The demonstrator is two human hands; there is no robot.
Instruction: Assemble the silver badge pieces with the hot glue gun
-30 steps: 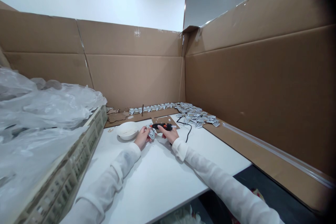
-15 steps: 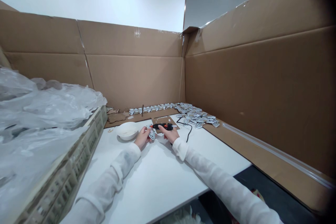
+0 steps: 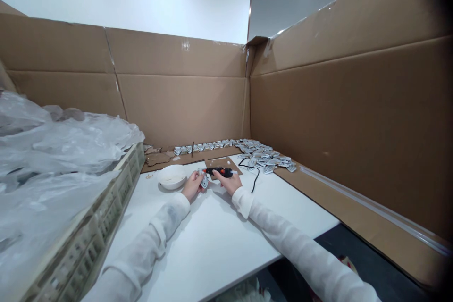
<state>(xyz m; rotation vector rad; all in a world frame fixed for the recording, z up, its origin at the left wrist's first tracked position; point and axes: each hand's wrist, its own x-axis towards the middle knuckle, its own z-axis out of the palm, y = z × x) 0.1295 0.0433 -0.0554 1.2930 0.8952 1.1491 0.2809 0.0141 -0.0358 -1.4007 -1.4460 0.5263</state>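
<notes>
My left hand (image 3: 192, 185) is closed on a small grey and white patterned piece (image 3: 204, 180), held just above the white table (image 3: 212, 236). My right hand (image 3: 229, 181) grips a black and orange glue gun (image 3: 218, 171) whose tip points left at that piece. The gun's black cord (image 3: 253, 175) loops off to the right. A white bowl (image 3: 171, 176) sits just left of my left hand. Both arms wear white sleeves.
Several similar patterned pieces (image 3: 264, 155) lie in a row and a pile on the cardboard at the back right. A pale crate (image 3: 95, 226) covered with clear plastic sheeting (image 3: 53, 151) fills the left. Tall cardboard walls (image 3: 339, 118) surround the table.
Almost nothing has changed; both hands stay together at the same spot, with the glue gun tip kept at the piece.
</notes>
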